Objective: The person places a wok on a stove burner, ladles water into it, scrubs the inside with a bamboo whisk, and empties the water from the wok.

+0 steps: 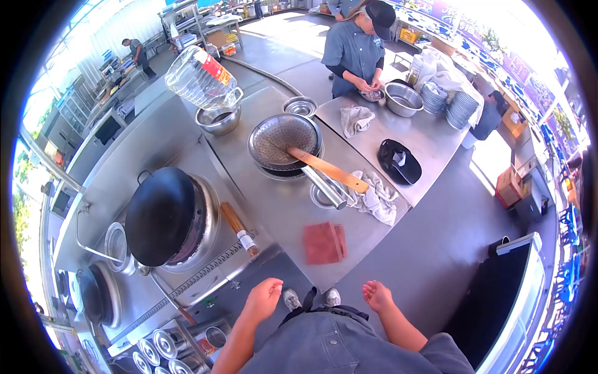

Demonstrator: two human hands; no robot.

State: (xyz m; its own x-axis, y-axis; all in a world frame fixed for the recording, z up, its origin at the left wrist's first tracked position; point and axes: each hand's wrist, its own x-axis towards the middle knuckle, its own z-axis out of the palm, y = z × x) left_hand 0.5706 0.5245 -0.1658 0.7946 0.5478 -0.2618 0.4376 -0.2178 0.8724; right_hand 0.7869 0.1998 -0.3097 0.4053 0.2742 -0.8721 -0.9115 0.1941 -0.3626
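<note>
My left hand [263,299] hangs in front of my body, its fingers curled, close to the front edge of the stove counter. My right hand [377,295] is held out on the other side, loosely curled with the palm turned up, and I see nothing in it. Neither hand touches anything. Nearest to them on the steel table lies a folded red-brown cloth [324,243]. Beyond it a perforated strainer [274,140] rests over a pot, with a wooden paddle [330,169] lying across it. A wooden-handled brush-like tool [238,228] lies beside the wok burner.
A black wok [160,216] stands tilted on the left burner. Behind are a large clear plastic jug [202,78] over a steel bowl [218,119], a grey rag [377,198], a black cap [399,162] and stacked plates [462,109]. A co-worker [355,53] handles something over a bowl.
</note>
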